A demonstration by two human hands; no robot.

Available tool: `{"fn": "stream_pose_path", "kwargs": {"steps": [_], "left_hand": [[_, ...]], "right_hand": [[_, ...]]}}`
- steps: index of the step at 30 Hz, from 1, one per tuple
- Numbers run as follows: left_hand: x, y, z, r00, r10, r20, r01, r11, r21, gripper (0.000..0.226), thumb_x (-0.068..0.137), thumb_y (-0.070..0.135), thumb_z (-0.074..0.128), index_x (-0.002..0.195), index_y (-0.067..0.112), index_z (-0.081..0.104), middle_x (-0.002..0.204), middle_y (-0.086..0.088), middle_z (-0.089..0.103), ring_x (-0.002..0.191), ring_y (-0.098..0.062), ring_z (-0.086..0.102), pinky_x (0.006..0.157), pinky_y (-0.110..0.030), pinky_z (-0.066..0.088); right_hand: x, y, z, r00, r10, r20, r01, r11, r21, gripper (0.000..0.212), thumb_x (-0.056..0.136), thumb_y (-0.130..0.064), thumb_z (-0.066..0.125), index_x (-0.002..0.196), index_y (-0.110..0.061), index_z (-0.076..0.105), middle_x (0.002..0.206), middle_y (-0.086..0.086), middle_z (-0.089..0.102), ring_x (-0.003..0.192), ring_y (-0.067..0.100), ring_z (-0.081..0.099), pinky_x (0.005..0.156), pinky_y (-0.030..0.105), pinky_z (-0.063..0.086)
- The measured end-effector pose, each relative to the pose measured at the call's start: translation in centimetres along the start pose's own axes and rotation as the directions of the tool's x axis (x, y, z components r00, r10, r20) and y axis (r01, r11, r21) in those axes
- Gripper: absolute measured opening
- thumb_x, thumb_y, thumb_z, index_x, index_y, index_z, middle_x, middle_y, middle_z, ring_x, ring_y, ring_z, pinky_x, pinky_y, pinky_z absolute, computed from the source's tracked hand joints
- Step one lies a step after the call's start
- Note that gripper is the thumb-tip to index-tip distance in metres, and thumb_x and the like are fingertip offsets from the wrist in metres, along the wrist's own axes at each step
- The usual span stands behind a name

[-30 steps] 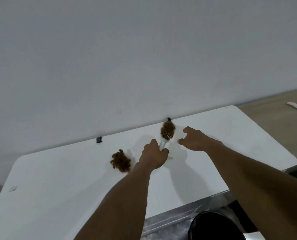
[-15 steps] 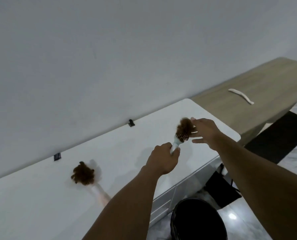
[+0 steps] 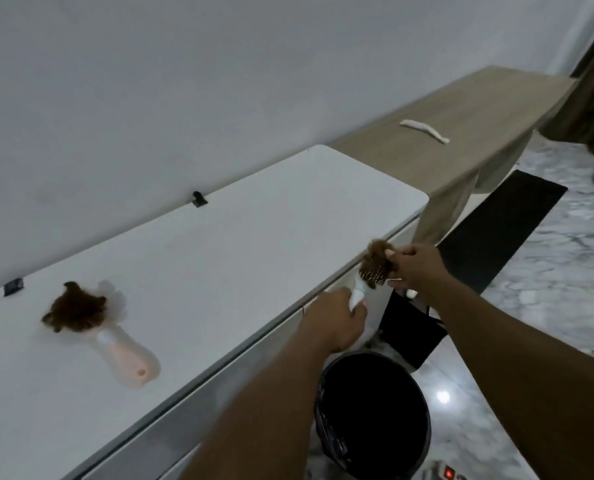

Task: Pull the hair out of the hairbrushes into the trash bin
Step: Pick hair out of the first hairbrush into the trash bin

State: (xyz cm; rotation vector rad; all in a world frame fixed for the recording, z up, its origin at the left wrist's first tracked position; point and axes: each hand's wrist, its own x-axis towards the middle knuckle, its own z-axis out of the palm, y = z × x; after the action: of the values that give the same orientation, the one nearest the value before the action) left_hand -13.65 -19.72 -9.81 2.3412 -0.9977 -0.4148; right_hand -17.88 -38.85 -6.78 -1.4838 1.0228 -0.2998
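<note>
Two hands work on a round brush full of brown hair

The left hand (image 3: 337,318) is wrapped tight around the white handle of the round hairbrush (image 3: 370,277) – held up past the white table (image 3: 219,258) edge. The right hand (image 3: 415,266) pinches the brown hair (image 3: 376,256) on it. The black trash bin (image 3: 373,415) sits on the floor below. A pink hairbrush (image 3: 115,344) full of hair lies on the table.
</note>
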Motion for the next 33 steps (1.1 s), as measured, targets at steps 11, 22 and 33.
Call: {"fn": "stream_pose_path", "kwargs": {"steps": [11,22,33], "left_hand": [[-9.6,-3.1,12.4,0.993,0.114,-0.005,-0.114,0.990,0.080,0.042,0.097,0.053,0.043,0.107,0.015,0.059,0.105,-0.016,0.067,0.095,-0.036,0.063,0.071,-0.036,0.043],[-19.6,-4.4,16.4,0.986,0.156,0.053,-0.161,0.982,0.104,0.041,0.096,0.048,0.044,0.114,0.016,0.062,0.115,-0.016,0.068,0.106,-0.037,0.061,0.084,-0.038,0.049],[-14.1,-10.8,20.3,0.992,0.056,0.109,-0.055,0.998,-0.008,0.028,0.099,0.039,0.055,0.089,0.013,0.056,0.090,-0.012,0.068,0.087,-0.034,0.063,0.070,-0.037,0.044]], "right_hand": [[-6.7,16.8,-3.4,0.999,0.032,-0.013,-0.026,0.947,0.320,0.023,0.095,-0.011,0.067,0.115,-0.001,0.063,0.079,0.009,0.067,0.039,0.008,0.059,0.035,0.019,0.040],[-18.0,23.1,-5.4,1.000,0.018,0.007,-0.019,0.985,0.169,0.010,0.099,-0.010,0.060,0.091,-0.007,0.062,0.084,0.008,0.066,0.071,0.018,0.062,0.062,0.025,0.046],[-10.4,27.6,-2.3,0.991,0.101,0.089,-0.118,0.970,0.211,0.021,0.101,-0.004,0.055,0.081,-0.003,0.053,0.099,0.024,0.064,0.104,0.040,0.064,0.081,0.047,0.057]]}}
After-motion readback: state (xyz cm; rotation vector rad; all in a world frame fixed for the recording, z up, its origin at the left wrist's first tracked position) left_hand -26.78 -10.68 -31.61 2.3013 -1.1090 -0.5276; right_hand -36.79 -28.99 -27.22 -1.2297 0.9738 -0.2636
